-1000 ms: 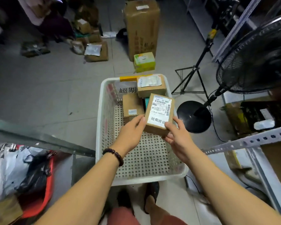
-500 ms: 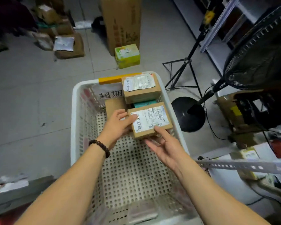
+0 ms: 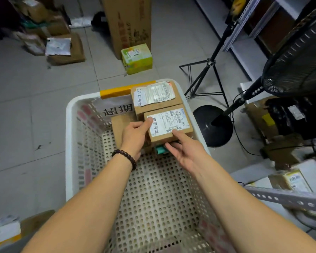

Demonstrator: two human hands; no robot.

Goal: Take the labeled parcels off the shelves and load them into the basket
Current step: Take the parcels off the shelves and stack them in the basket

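Centre frame, above the basket [image 3: 70,143], the parcel [image 3: 169,125] is gripped at its left edge by fingers of the left hand [image 3: 134,136]. The right hand [image 3: 187,155] pinches its near edge.

Teal item [image 3: 160,150] mostly hidden under parcel [image 3: 169,125]; fan [image 3: 299,57] cropped.

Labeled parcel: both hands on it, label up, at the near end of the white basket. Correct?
No. Head view shows the labeled parcel at the far end of the white basket, not near. Left hand and right hand both on it, label up.
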